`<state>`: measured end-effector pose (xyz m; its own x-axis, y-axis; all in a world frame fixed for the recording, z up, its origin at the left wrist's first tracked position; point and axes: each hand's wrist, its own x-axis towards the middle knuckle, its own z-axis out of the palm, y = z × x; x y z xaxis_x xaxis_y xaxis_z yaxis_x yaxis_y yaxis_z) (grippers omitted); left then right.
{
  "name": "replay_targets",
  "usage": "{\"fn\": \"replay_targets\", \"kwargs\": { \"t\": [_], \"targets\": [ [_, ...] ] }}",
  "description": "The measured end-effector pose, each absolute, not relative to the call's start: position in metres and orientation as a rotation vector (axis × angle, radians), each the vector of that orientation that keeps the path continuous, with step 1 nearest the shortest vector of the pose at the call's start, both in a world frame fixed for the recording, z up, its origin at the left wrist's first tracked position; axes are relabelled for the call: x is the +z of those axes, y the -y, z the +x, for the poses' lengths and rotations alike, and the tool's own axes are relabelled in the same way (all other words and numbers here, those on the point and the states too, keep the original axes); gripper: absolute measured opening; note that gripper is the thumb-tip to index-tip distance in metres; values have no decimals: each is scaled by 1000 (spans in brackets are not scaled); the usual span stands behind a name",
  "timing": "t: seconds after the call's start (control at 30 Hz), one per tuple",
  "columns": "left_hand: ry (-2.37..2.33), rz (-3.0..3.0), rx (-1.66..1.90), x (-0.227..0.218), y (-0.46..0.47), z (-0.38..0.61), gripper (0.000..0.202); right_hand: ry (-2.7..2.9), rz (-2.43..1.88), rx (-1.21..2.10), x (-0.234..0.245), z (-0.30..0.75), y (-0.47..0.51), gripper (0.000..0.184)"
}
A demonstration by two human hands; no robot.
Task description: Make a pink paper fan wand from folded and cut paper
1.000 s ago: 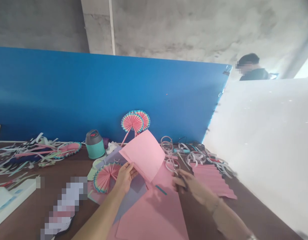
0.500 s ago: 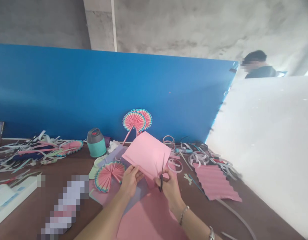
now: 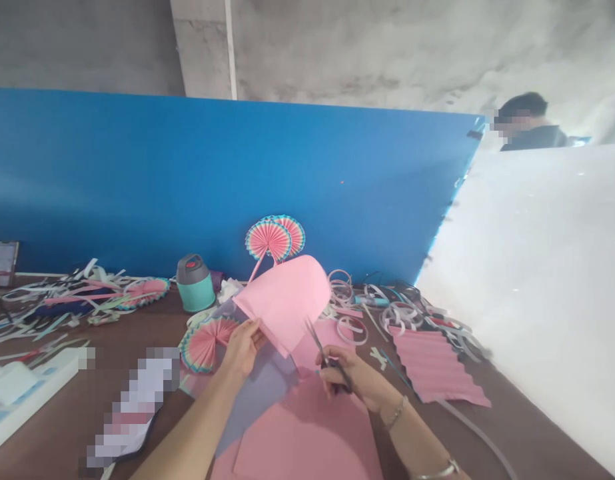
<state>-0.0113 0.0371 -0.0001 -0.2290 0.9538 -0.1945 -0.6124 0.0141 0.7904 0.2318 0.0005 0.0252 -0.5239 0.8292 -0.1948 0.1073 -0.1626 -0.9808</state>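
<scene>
My left hand [image 3: 244, 345] pinches the lower left edge of a folded pink paper sheet [image 3: 287, 297], which is raised above the table and curls over at its far right side. In my right hand [image 3: 350, 373] is a pair of scissors [image 3: 321, 348], its blades pointing up and left, just off the paper's right edge. Below both hands lie a larger pink sheet [image 3: 312, 433] and a purple-grey sheet [image 3: 264, 390]. Close by my left hand rests a pleated pink paper fan [image 3: 207, 343] with a blue and yellow rim.
Two round pleated fans [image 3: 268, 239] stand against the blue partition [image 3: 137, 173]. A teal and grey container [image 3: 196, 283] is left of them. Paper strips [image 3: 402, 317] and a corrugated pink sheet [image 3: 437, 363] lie at right. A power strip [image 3: 32, 387] sits at left. Another person [image 3: 530, 127] is beyond the white partition.
The scissors have drawn back from the paper, down and to the right. My left hand has shifted slightly left with the pink sheet, whose far end now curls. A hand has appeared at far left.
</scene>
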Motion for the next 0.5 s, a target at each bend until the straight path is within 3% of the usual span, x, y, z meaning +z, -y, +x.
{"fn": "replay_targets", "kwargs": {
  "t": [0.23,0.5],
  "targets": [
    [-937,568,1530,1,-33,-5,23,2103,-906,2075,37,265,-7,50],
    [-978,616,1499,-2,-33,-1,26,2047,-1049,1843,21,244,-5,55]
  ]
}}
